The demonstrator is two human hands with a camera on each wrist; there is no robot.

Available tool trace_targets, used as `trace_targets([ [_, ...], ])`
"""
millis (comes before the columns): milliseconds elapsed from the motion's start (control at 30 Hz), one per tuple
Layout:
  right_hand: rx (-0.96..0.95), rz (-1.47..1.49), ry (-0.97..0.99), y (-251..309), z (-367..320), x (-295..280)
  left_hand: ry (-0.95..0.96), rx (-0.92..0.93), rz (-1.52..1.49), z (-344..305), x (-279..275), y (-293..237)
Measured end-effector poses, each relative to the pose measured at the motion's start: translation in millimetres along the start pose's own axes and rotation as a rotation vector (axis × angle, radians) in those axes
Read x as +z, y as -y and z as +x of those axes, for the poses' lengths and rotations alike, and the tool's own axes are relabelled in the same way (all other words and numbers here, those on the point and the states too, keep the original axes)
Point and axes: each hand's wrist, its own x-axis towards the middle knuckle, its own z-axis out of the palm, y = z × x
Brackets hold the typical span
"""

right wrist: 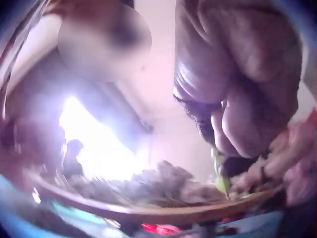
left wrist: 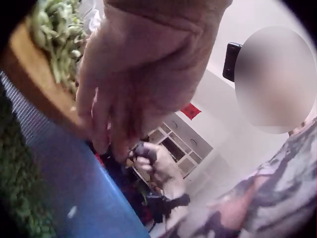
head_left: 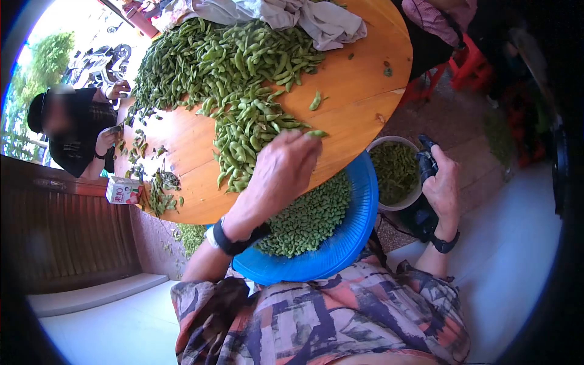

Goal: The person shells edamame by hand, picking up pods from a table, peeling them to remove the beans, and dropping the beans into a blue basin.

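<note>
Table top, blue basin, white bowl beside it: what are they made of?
Table top: looks like wood, orange-brown, with a glossy varnish; grain streaks and sheen show. Blue basin: likely moulded plastic; uniform bright colour, fine ribs along the wall. White bowl: smooth pale rim, plastic or enamel, cannot tell which.

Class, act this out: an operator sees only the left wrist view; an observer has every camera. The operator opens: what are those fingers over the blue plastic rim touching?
Observer: The left hand rests its fingertips on a loose green bean pod at the edge of the round wooden table.
Operator: What is near the other hand?
Observer: A round white bowl of green pods sits beside the right hand, which grips a black tool.
Operator: Anyone else there?
Observer: A person in dark clothing sits across the table.
</note>
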Motion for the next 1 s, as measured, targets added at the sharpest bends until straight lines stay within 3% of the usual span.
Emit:
trace_targets([
  [33, 0.029, 0.034, 0.033, 2.3, -0.8, -1.4, 0.001, 0.002, 0.003, 9.5, 6.9, 6.1],
  [100, 0.008, 0.066, 0.057, 10.4, 0.1, -0.8, -0.019, 0.009, 0.324, 23.3, 20.1, 17.6],
  [200, -0.067, 0.126, 0.078, 8.9, 5.0, 2.6, 0.089, 0.033, 0.497, 29.8, 33.0, 25.2],
  [267, -0.096, 0.176, 0.049, 19.8, 5.6, 3.5, 0.062, 0.081, 0.500, 27.9, 31.1, 21.6],
  [433, -0.231, 0.395, 0.110, 36.2, 12.7, 23.1, -0.076, 0.062, 0.295, 30.0, 21.4, 7.8],
  [533, -0.104, 0.604, 0.269, 57.7, 16.9, 32.9, -0.149, 0.002, 0.129, 25.0, 12.3, -0.5],
  [633, 0.069, 0.868, 0.483, 83.1, 22.7, 35.5, -0.055, -0.322, -0.393, 13.2, 10.2, -6.1],
  [700, 0.122, 1.143, 0.594, 89.2, 26.0, 51.1, -0.067, -0.412, -0.612, 2.6, 16.0, -6.2],
  [733, 0.118, 1.141, 0.600, 92.5, 26.5, 55.4, -0.079, -0.448, -0.716, -1.3, 18.3, -7.0],
  [800, 0.158, 1.327, 0.677, 98.3, 27.1, 61.2, -0.131, -0.405, -0.651, -7.0, 15.1, -13.2],
  [1000, 0.218, 1.383, 0.771, 105.6, 22.3, 65.3, -0.348, -0.345, -0.592, -29.7, 16.0, -10.9],
])
